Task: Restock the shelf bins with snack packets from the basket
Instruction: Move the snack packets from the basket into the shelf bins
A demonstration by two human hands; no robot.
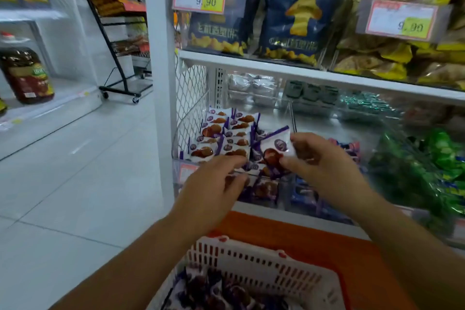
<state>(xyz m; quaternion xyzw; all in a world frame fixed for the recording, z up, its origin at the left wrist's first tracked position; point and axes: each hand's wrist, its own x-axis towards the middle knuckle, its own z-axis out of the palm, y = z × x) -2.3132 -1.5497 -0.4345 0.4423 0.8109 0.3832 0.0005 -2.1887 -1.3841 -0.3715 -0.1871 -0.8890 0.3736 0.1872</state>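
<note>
At far left, a brown oil bottle (27, 75) stands on a low white shelf; behind it, across the pale tiled floor, a black wheeled rack (120, 58) leans back; neither is near the work.

Right of a white post, a clear bin (185, 131) sits at the left end of the lower shelf, just beside a mesh side panel; white-and-purple snack packets (221, 138) stand in it in rows, upright, faces forward.

The left hand (214, 184) reaches to the bin's front rim with fingers fairly straight and holding nothing; they may touch the front row, though blur makes this uncertain.

Just right of it, the right hand (324, 166) pinches one packet (274, 148) between thumb and fingers over the bin's right front corner; its long axis runs from the near, lower end up and away toward the shelf back; purple sealed edge uppermost, printed face toward the camera.

Above, blue snack bags (289, 20) and two price tags fill the upper shelf; at right, green packets (427, 171) crowd a neighbouring bin.

Below the hands, a white slotted basket (251, 259) on an orange surface (327, 246) holds more purple packets.
</note>
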